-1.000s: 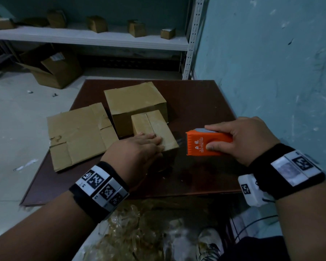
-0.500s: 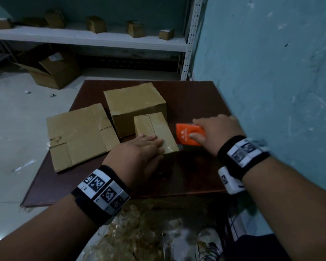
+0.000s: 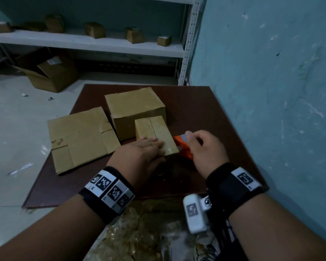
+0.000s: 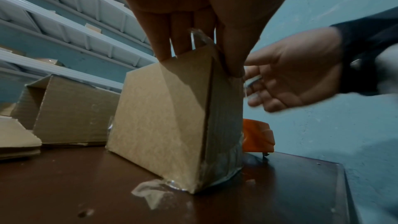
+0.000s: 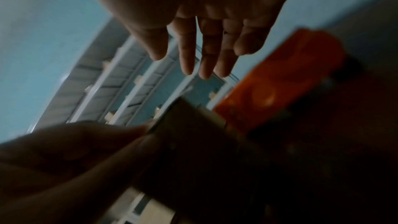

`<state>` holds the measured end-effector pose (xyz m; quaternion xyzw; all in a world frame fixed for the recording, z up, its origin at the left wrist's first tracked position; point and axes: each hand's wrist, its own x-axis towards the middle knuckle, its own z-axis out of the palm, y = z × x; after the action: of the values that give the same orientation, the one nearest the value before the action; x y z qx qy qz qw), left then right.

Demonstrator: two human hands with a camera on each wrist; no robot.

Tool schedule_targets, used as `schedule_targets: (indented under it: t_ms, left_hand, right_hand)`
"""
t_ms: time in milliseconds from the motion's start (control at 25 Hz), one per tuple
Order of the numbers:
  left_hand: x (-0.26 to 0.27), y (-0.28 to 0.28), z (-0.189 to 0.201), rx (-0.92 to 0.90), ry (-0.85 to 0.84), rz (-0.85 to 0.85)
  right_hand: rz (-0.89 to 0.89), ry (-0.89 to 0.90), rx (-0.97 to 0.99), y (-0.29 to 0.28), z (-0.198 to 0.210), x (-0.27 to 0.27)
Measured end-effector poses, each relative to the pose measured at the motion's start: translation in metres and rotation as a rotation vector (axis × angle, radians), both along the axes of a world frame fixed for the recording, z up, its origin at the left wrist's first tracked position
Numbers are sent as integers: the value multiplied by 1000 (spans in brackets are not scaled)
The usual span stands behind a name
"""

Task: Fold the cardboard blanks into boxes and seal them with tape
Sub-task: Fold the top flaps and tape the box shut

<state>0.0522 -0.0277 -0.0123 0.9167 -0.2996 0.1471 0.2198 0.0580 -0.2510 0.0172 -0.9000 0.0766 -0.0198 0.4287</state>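
A small taped cardboard box (image 3: 156, 132) stands on the dark brown table (image 3: 205, 113). My left hand (image 3: 145, 151) lies on its near top edge, fingers flat on top and the thumb pressing the taped side (image 4: 228, 108). Just right of the box, the orange tape dispenser (image 3: 181, 146) sits on the table. My right hand (image 3: 201, 147) hovers over it with fingers relaxed and holding nothing, as the left wrist view (image 4: 290, 77) confirms. A larger closed box (image 3: 134, 108) stands behind, and a flat blank (image 3: 79, 138) lies to the left.
A blue wall (image 3: 271, 91) runs close along the table's right side. A white shelf (image 3: 102, 44) with several small boxes is at the back, and an open carton (image 3: 51, 72) sits on the floor. A crumpled tape scrap (image 4: 150, 192) lies by the small box.
My right hand carried the orange dispenser left to the small box, set it on the table and let go. The left hand stayed on the box.
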Motion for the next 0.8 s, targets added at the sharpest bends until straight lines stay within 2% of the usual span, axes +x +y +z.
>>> schedule_targets:
  t_ms: [40, 120, 200, 280, 400, 440, 520, 600, 640, 720, 800]
  left_hand:
    - [0, 0, 0, -2, -2, 1]
    - [1, 0, -2, -1, -1, -1]
    - [3, 0, -4, -13, -8, -3]
    - [3, 0, -6, -22, -20, -3]
    - [2, 0, -7, -23, -39, -8]
    - [2, 0, -7, -25, -43, -13]
    - [2, 0, -6, -25, -42, -18]
    - [1, -1, -4, -28, -34, -15]
    - [0, -1, -3, -31, -33, -9]
    - [-1, 0, -2, -41, -42, -3]
    - [-2, 0, -3, -59, -43, -19]
  right_hand:
    - [-7, 118, 151, 7, -3, -6]
    - [16, 236, 246, 16, -17, -7]
    - [42, 199, 288, 21, -35, -1]
    - [-11, 145, 396, 26, -52, 10]
    - [-77, 220, 588, 30, -66, 23]
    - [-80, 238, 568, 31, -66, 24]
    - [-41, 189, 383, 28, -62, 22]
    - [-41, 10, 169, 26, -47, 13]
    - [-38, -139, 130, 27, -41, 8]
    - [87, -346, 154, 36, -34, -1]
    - [219, -282, 231, 49, -42, -5]
